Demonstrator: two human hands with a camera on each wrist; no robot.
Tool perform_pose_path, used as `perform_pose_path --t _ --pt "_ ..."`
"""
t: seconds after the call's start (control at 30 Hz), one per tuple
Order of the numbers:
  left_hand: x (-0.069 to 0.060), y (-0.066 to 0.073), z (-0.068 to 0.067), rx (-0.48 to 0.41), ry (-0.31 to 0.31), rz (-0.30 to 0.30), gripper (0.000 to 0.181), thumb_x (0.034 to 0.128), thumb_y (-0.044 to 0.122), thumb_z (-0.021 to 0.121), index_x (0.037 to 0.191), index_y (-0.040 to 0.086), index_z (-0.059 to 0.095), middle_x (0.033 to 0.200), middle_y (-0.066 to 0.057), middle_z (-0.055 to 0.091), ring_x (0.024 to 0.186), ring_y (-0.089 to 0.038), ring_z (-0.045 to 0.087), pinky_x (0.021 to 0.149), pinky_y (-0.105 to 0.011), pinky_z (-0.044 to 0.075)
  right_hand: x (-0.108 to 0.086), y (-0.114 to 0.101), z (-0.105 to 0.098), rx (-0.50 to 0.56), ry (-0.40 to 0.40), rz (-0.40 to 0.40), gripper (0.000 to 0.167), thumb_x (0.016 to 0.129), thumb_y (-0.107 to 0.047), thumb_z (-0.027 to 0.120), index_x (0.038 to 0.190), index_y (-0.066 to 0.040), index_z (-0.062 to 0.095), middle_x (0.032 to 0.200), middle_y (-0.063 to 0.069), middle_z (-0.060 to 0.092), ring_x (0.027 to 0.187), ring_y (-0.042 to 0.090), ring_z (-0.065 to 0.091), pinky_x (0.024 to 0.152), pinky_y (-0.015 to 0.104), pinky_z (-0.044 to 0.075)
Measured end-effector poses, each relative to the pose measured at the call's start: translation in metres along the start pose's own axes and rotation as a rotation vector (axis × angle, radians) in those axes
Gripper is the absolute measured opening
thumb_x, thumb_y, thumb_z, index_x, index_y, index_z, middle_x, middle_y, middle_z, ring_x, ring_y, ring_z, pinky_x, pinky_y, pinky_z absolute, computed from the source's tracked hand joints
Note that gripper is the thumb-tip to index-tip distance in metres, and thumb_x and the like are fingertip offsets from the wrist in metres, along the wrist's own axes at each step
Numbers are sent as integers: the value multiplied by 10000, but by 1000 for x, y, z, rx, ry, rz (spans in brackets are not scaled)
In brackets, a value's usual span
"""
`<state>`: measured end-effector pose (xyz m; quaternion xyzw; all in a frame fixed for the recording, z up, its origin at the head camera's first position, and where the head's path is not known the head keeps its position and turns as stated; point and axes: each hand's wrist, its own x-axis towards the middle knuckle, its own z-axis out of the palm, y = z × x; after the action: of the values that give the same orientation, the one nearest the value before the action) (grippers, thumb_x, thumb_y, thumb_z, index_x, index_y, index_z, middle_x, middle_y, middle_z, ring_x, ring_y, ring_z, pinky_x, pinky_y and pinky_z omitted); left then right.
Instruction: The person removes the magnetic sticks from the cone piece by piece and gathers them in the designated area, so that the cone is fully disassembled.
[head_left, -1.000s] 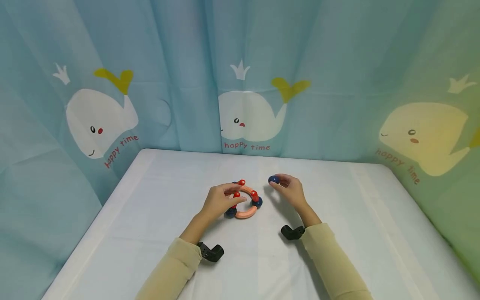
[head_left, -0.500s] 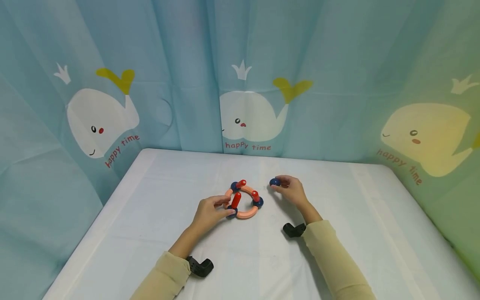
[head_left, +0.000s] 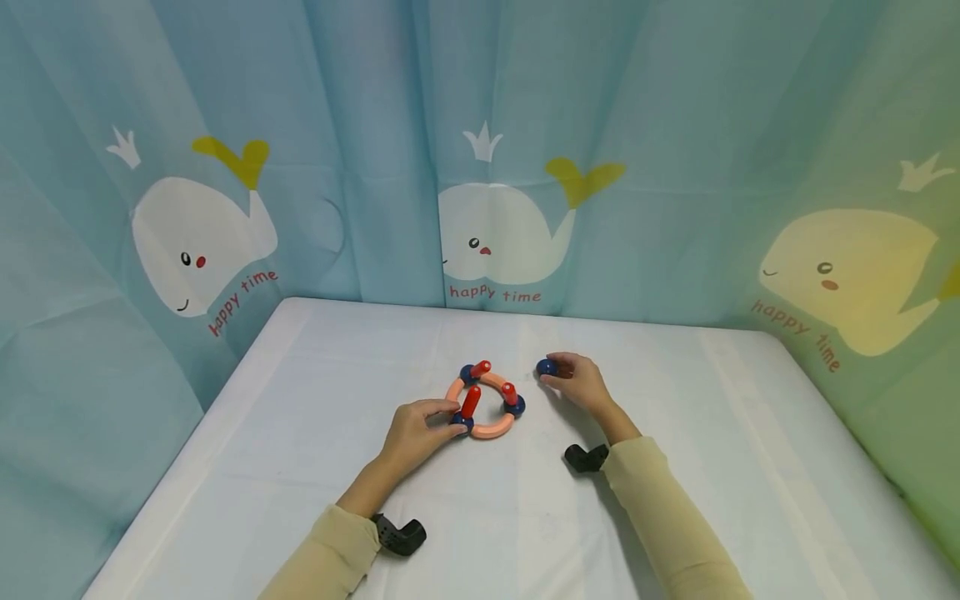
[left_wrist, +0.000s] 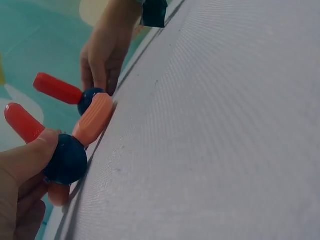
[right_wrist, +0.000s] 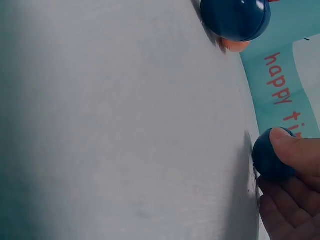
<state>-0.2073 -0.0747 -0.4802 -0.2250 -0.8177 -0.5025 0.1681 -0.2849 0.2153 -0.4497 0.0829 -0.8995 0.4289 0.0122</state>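
Note:
A ring of salmon curved pieces (head_left: 492, 430) joined by three dark blue balls lies on the table, with a red rod (head_left: 471, 402) rising from each ball. My left hand (head_left: 414, 433) pinches the ring's near-left ball (head_left: 462, 422) between thumb and fingers; the left wrist view shows the thumb on that ball (left_wrist: 66, 159) by its red rod. Right of the ring, my right hand (head_left: 583, 387) holds a separate blue ball (head_left: 547, 367) by its fingertips. In the right wrist view the thumb lies over this loose ball (right_wrist: 270, 155), low over the table.
The white-covered table (head_left: 300, 400) runs back to a blue-green curtain (head_left: 375, 233) printed with whales. A black wrist device (head_left: 401, 535) is on the left wrist and another (head_left: 586, 458) on the right, both low over the cloth.
My left hand has drawn back from over the ring and down to its near-left ball, uncovering the far-left ball. My right hand, still holding the loose ball, has lowered slightly.

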Motion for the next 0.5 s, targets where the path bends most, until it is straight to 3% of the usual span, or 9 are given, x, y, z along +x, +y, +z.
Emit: perform_pose_path --t 0.27,0.33,0.5 --pt "-2 -6 0 -22 -21 32 293 665 153 828 933 77 735 975 -14 686 947 -152 627 839 -281 480 -5 -2 -3 29 26 27 578 786 -154 738 1263 71 500 1236 237 526 1098 351 529 921 418 427" --pt "-2 -6 0 -18 -21 46 294 669 139 825 938 64 732 981 -29 685 949 -161 627 841 -285 480 -11 -5 -4 63 82 15 572 782 -154 744 1251 74 510 1225 232 536 1105 345 525 933 406 419" --pt "0 -8 -1 -14 -27 75 305 676 123 818 955 44 723 998 -44 680 960 -174 623 848 -286 478 -32 -20 5 153 317 -82 398 787 -128 735 1102 82 609 1072 209 623 992 303 588 886 356 457"
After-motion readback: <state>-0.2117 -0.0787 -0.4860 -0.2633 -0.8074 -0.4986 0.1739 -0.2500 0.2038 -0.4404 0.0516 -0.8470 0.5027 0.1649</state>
